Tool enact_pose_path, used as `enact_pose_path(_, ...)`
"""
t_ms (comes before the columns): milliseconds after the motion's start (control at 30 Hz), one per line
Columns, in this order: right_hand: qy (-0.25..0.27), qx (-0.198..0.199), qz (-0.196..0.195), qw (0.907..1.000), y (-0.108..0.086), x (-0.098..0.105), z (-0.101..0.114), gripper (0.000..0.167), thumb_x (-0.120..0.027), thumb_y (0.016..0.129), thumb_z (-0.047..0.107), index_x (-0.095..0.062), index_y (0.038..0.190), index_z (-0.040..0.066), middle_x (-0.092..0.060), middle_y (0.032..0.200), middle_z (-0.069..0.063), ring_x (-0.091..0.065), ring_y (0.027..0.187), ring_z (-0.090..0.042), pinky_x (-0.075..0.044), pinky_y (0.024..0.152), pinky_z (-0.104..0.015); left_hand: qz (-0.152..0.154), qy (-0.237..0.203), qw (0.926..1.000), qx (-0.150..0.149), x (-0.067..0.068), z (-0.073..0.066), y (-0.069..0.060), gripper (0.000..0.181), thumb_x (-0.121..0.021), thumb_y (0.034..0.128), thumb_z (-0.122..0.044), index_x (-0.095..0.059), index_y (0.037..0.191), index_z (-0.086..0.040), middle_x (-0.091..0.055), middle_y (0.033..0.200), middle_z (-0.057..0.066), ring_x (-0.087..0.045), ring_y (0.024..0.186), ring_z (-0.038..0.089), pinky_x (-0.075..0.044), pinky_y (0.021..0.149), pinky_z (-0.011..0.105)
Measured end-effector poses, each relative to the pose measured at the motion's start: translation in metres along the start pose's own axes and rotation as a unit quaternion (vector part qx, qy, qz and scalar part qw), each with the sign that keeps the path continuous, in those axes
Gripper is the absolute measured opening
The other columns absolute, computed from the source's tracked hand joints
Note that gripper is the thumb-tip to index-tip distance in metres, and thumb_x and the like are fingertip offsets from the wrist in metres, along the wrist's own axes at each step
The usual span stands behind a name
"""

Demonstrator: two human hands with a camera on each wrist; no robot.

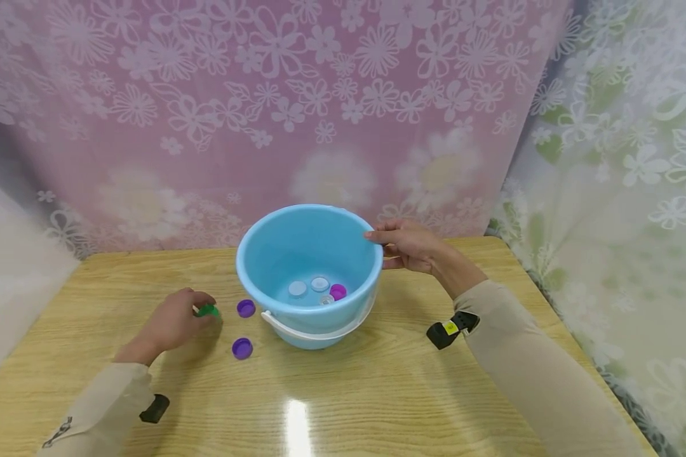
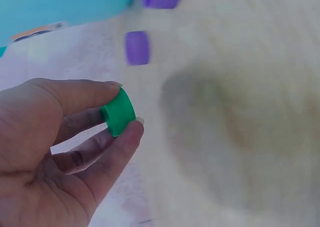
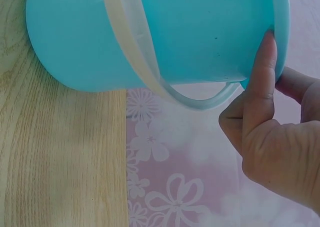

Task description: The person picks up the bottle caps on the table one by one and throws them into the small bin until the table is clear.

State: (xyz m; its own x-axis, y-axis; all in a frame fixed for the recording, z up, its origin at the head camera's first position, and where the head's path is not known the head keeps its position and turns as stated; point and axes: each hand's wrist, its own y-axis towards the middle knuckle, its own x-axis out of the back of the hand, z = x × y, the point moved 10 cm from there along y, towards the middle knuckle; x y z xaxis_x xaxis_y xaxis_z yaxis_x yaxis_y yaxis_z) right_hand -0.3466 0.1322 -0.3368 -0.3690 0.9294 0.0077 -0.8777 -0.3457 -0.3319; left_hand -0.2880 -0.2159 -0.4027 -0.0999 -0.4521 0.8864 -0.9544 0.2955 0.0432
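Between thumb and fingers my left hand (image 1: 177,318) pinches a green bottle cap (image 2: 119,112), held just above the table to the left of the bucket. My right hand (image 1: 408,246) grips the rim of a light blue bucket (image 1: 314,324) on its right side, thumb and fingers on either side of the wall. The bucket stands on the table, its white handle (image 1: 320,334) hanging down in front. Inside lie a magenta cap (image 1: 338,292) and several white or clear caps (image 1: 298,289). Two purple caps, one nearer the back (image 1: 246,308) and one nearer the front (image 1: 242,348), lie between my left hand and the bucket.
The wooden table (image 1: 389,393) carries everything, with a bright light reflection near its front. A pink flowered curtain (image 1: 251,139) hangs behind the back edge. Another flowered cloth (image 1: 623,254) hangs along the right side.
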Motion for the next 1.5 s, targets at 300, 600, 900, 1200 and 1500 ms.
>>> enact_pose_path(300,-0.003,-0.002,-0.005,1.0000,-0.001,0.006,-0.001,0.027,-0.063,0.095,0.018,-0.054,0.111,-0.002,-0.056,0.096,-0.009,-0.065,0.077,-0.018,-0.058,0.074,-0.036,-0.028,0.007,0.9995,-0.016,0.049,-0.025,0.011,0.033,-0.065,0.0910,-0.015,-0.063,0.115,0.008,-0.059,0.106,0.023,-0.064,0.084,0.034,-0.056,0.065,0.043)
enact_pose_path(600,0.003,0.003,-0.002,1.0000,-0.001,0.004,0.000,0.027,-0.062,0.095,0.017,-0.055,0.112,-0.003,-0.057,0.096,-0.010,-0.065,0.078,-0.020,-0.058,0.073,-0.036,-0.075,0.037,0.9953,-0.049,0.106,-0.062,0.024,0.037,-0.065,0.0923,-0.018,-0.060,0.120,0.006,-0.055,0.112,0.025,-0.060,0.088,0.035,-0.054,0.067,0.046)
enact_pose_path(900,0.006,0.004,-0.005,1.0000,-0.002,0.004,0.000,0.031,-0.062,0.095,0.018,-0.053,0.114,-0.005,-0.057,0.097,-0.012,-0.065,0.077,-0.020,-0.058,0.070,-0.035,-0.092,0.033,0.9912,-0.089,0.124,-0.112,0.031,0.035,-0.063,0.0933,-0.016,-0.059,0.123,0.003,-0.055,0.112,0.019,-0.060,0.091,0.033,-0.054,0.075,0.049)
enact_pose_path(1200,0.009,0.003,-0.011,0.9999,-0.001,0.005,-0.001,0.029,-0.064,0.094,0.018,-0.056,0.112,-0.004,-0.057,0.097,-0.010,-0.065,0.078,-0.019,-0.058,0.073,-0.037,-0.076,0.012,0.9875,-0.137,0.103,-0.156,0.048,0.032,-0.068,0.0894,-0.011,-0.062,0.118,0.000,-0.056,0.109,0.014,-0.060,0.090,0.027,-0.055,0.076,0.040)
enact_pose_path(1500,0.009,0.006,-0.008,0.9999,-0.001,0.001,-0.002,0.028,-0.063,0.095,0.018,-0.056,0.111,-0.004,-0.055,0.097,-0.011,-0.064,0.077,-0.019,-0.058,0.072,-0.036,-0.043,0.011,0.9823,-0.182,0.076,-0.179,0.061,0.038,-0.072,0.0869,-0.012,-0.061,0.121,0.000,-0.059,0.108,0.012,-0.060,0.090,0.025,-0.054,0.077,0.039)
